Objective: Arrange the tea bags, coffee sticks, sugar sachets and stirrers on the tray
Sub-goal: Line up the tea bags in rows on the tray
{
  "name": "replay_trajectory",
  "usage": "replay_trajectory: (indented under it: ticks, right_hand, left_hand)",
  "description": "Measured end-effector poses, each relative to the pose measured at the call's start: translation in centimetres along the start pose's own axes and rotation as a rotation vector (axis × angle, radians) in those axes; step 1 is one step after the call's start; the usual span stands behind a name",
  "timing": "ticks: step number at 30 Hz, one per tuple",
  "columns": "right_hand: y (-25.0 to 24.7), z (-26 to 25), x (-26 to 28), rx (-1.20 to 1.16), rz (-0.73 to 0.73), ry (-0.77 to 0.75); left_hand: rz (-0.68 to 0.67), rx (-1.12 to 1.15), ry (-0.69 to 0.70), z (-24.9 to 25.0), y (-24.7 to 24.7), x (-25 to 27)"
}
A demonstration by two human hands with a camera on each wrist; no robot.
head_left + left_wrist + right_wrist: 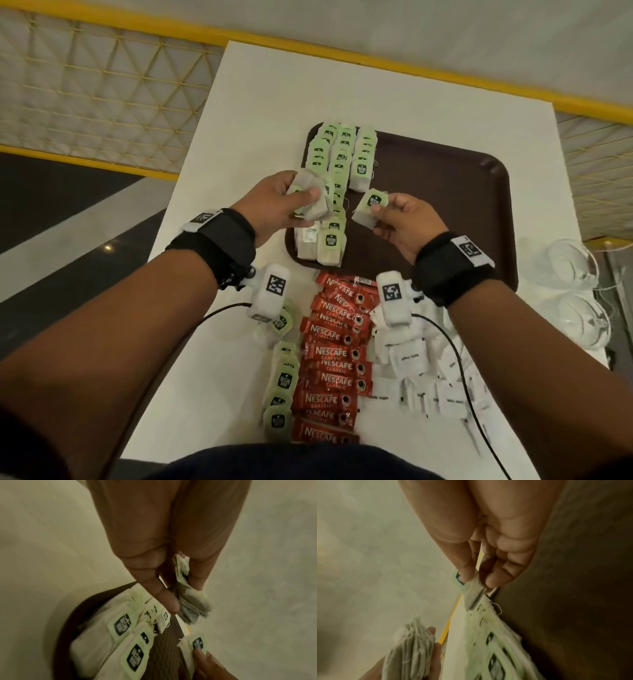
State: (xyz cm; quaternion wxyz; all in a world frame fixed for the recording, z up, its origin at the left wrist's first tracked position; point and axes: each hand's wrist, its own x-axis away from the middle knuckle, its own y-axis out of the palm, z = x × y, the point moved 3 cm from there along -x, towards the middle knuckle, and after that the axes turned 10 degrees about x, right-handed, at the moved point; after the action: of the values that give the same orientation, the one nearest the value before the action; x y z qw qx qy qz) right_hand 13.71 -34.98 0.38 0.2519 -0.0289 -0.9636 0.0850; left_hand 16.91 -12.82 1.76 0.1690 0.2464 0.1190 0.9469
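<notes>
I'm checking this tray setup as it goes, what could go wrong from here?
1. The left hand grips a thick bundle of tea bags; some could slip onto the laid rows.
2. The right hand pinches one tea bag by its edge; setting it down may nudge the nearest column.

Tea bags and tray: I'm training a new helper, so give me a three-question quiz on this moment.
1. True or false: the coffee sticks already lie on the tray.
2. What does the right hand pinch? A) one tea bag B) a sugar sachet C) a stirrer
3. Fill in: the left hand grips a ___ of tea bags.

Key: 1 false, they lie on the table; 2 A; 3 bundle.
</notes>
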Motion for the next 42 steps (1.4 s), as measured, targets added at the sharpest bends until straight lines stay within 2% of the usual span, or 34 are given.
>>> replay_trajectory:
  ticks: [5, 8, 13, 17, 20, 23, 26, 29, 33, 39, 42]
  right_hand:
    - [-1.0, -0.2, -6.2, 0.232, 0.071, 0.057]
    - [-0.8, -0.7, -8.4, 0.319, 0.116, 0.041]
    - [-0.6, -0.8, -10.3, 0.448, 0.220, 0.031]
    - [-0.8, -0.3, -11.0, 0.566, 0.266, 0.038]
    - [-1.2, -0.8, -10.6, 0.603, 0.325, -0.040]
    - [-1.0, -2.5, -8.9, 0.505, 0.276, -0.171]
    - [0.1, -3.9, -6.3, 0.326, 0.063, -0.237]
    - [1.1, -4.0, -4.8, 0.367, -0.043, -0.270]
    - [1.5, -3.5, -4.6, 0.392, -0.008, -0.281]
    - [1.2, -2.8, -4.3, 0.346, -0.003, -0.230]
    - [0.8, -3.0, -4.3, 0.426, 0.122, -0.300]
  left_hand:
    - [0.072, 0.047, 0.037, 0.3, 0.7, -3.1]
    - [0.073, 0.063, 0.066, 0.3, 1.1, -4.3]
    - [0.126, 0.072, 0.077, -0.3, 0.8, -5.6]
    - [0.087, 0.014, 0.063, -0.3, 1.2, -5.9]
    - [0.065, 0.119, -0.003, -0.6, 1.5, -6.2]
    - [0.058, 0.187, -0.027, -0.7, 2.0, -6.3]
    - [0.107, 0.195, 0.011, -0.5, 2.4, -6.6]
    - [0.133, 0.164, 0.035, -0.5, 2.9, -6.8]
    - [0.106, 0.140, 0.041, -0.6, 3.5, -6.8]
    - [0.072, 0.203, -0.024, -0.7, 3.3, -6.4]
    - [0.082, 0.117, -0.015, -0.7, 3.2, -6.1]
